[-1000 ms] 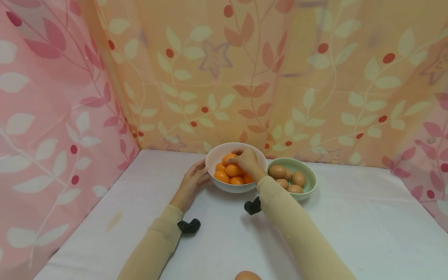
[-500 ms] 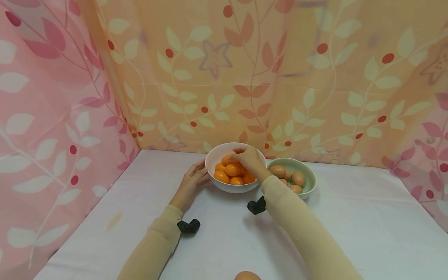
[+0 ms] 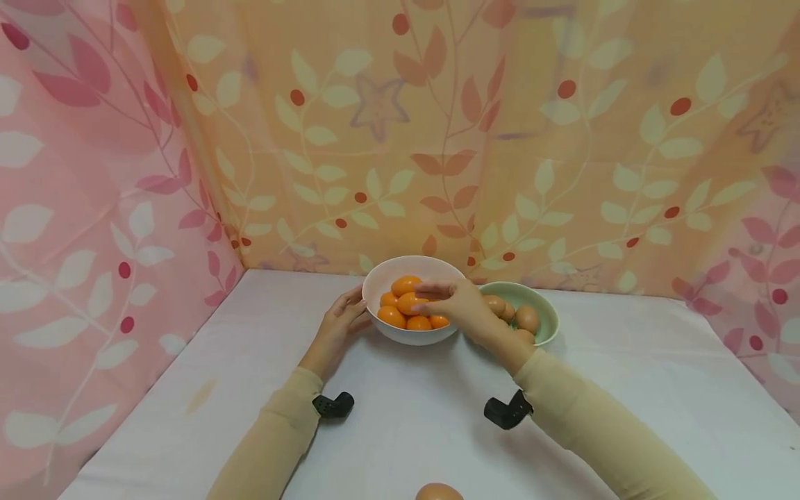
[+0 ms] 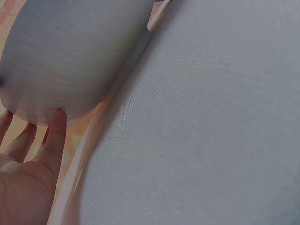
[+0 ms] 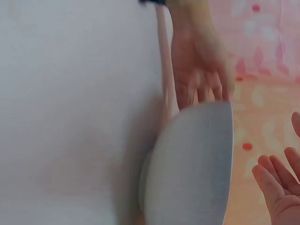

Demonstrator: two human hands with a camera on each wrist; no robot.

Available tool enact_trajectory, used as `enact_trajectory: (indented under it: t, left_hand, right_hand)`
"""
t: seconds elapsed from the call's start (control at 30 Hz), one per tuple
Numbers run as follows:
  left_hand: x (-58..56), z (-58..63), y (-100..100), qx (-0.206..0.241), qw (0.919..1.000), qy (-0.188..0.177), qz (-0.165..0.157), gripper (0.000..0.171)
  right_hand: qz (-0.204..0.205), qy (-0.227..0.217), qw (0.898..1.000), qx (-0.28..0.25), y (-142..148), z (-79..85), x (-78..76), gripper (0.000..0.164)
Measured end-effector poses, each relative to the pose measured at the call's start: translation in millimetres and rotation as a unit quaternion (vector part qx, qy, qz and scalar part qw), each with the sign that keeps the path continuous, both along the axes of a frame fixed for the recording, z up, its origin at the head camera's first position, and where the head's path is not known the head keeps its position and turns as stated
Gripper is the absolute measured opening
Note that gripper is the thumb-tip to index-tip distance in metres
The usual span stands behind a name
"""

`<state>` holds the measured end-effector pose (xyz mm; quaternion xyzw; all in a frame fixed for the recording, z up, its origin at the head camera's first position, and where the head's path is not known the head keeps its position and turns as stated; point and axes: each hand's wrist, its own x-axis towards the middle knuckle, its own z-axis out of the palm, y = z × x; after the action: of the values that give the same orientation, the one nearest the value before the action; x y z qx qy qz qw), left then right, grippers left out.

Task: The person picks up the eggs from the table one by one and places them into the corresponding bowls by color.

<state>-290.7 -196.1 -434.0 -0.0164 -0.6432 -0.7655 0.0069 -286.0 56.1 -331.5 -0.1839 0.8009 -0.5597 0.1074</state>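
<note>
A white bowl [image 3: 415, 337] stands near the back of the table, holding several smooth orange oval fruits [image 3: 392, 317]. My left hand [image 3: 339, 325] touches the bowl's left side; in the left wrist view its fingertips rest against the bowl's outer wall [image 4: 79, 56]. Over the bowl's right part is my right hand [image 3: 469, 309], fingers extended and nothing held. The right wrist view shows this right hand [image 5: 281, 187] with spread fingers, apart from the bowl wall [image 5: 192, 164]. Its palm and wrist hide some fruits and part of the rim.
Just right of the white bowl stands a light green bowl [image 3: 549, 312] with several brown eggs [image 3: 528, 319], partly behind the right forearm. A single brown egg [image 3: 439, 492] lies at the near edge of view. A patterned curtain [image 3: 375, 173] closes off the back.
My right hand has let go of the orange fruit at the top of the pile and drawn back to the right and slightly down. The left hand stays at the bowl.
</note>
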Motion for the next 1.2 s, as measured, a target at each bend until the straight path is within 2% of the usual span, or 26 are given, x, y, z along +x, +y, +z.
enact_trajectory:
  t: [0.2,0.4,0.67,1.0,1.2]
  left_hand:
    - [1.3,0.4,2,0.002,1.0000,0.002,-0.003,0.048]
    - [1.2,1.3,-2,0.006,1.0000,0.007,-0.004,0.049]
    - [2.6,1.6,2,0.009,0.9999,-0.004,0.002,0.047]
    - [3.4,2.8,3,0.012,0.9999,-0.007,0.001,0.047]
    - [1.9,0.8,3,0.001,0.9999,-0.010,0.007,0.048]
  right_hand:
    - [0.058,-0.016,0.998,-0.027,19,-7.3,45.1,0.049]
    - [0.098,-0.026,0.994,-0.037,30,-16.9,73.9,0.051]
    - [0.113,-0.056,0.990,-0.060,45,-32.8,94.9,0.051]
    - [0.137,-0.070,0.985,-0.074,55,-48.1,110.9,0.049]
    - [0.159,-0.095,0.980,-0.072,61,-56.3,123.0,0.049]
